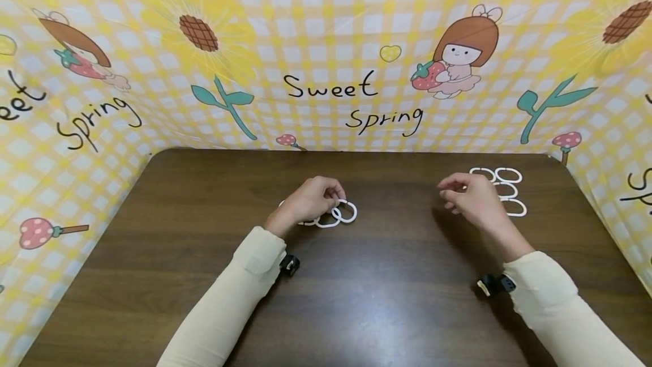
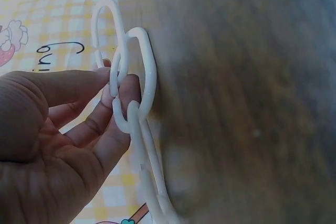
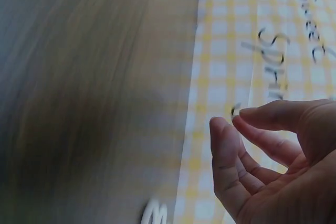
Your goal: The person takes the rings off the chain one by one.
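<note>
We see the left hand (image 1: pixel 312 196) covering the left part of a white chain (image 2: pixel 150 72), so in the head view we cannot count its links; a white bit shows at the hand's left edge. In the left wrist view the chain runs off the near end of the picture. The left fingers and thumb are clamped on it where two links meet. The chain is on the far half of the worktop (image 1: pixel 387 276), near its middle from left to right.

The right hand (image 1: pixel 474 191) partly hides the loose rings (image 1: pixel 504 182) at the far right of the worktop. Its fingers are loosely bent, with a gap between the thumb and the nearest fingertip; we cannot tell whether another finger touches the thumb. The right wrist view cuts off the rings, and they are blurred there.

We count four loose rings at least in part, and at least three links in the chain. There are two cream sleeves (image 1: pixel 224 304), two black gadgets (image 1: pixel 290 265) at the wrists, and two sunflowers (image 1: pixel 198 33) on the checked cloth (image 1: pixel 326 27) beyond.
</note>
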Demonstrator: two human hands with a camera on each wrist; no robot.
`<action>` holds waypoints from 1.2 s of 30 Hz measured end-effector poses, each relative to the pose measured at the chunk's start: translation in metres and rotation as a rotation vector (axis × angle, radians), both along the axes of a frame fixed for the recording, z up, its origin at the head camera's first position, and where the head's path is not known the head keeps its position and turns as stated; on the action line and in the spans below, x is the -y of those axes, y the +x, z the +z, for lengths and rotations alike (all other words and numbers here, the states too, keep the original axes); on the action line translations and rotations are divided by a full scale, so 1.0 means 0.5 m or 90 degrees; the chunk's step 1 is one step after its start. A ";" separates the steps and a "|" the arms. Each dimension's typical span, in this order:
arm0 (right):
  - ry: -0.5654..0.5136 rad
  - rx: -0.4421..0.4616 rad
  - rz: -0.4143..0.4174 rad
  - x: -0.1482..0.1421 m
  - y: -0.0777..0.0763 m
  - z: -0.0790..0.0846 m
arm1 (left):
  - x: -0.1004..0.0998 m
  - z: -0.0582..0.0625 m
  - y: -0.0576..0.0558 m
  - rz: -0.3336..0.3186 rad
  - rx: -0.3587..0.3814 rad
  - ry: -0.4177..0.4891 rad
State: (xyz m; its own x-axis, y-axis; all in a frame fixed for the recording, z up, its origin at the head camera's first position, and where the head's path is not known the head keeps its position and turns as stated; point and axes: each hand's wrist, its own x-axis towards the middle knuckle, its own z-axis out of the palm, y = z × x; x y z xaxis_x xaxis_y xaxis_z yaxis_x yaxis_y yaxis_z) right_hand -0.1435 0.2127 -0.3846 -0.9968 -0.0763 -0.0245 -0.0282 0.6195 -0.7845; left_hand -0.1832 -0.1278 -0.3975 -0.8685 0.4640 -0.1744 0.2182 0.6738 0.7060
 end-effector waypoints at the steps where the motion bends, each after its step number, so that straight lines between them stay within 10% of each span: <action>1: -0.012 -0.001 0.005 0.012 0.000 0.000 | 0.000 0.000 0.001 0.001 0.000 0.000; 36: -0.211 0.111 0.083 0.221 -0.005 -0.034 | 0.004 -0.004 0.009 0.022 -0.014 0.023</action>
State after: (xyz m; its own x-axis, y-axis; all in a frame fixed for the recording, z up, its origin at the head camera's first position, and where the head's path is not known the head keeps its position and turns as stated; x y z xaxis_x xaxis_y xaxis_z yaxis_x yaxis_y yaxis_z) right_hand -0.1459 0.1023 -0.4015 -0.9614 -0.2341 -0.1446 0.0608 0.3319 -0.9414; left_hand -0.1785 -0.1299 -0.3995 -0.8875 0.4396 -0.1384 0.2116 0.6553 0.7251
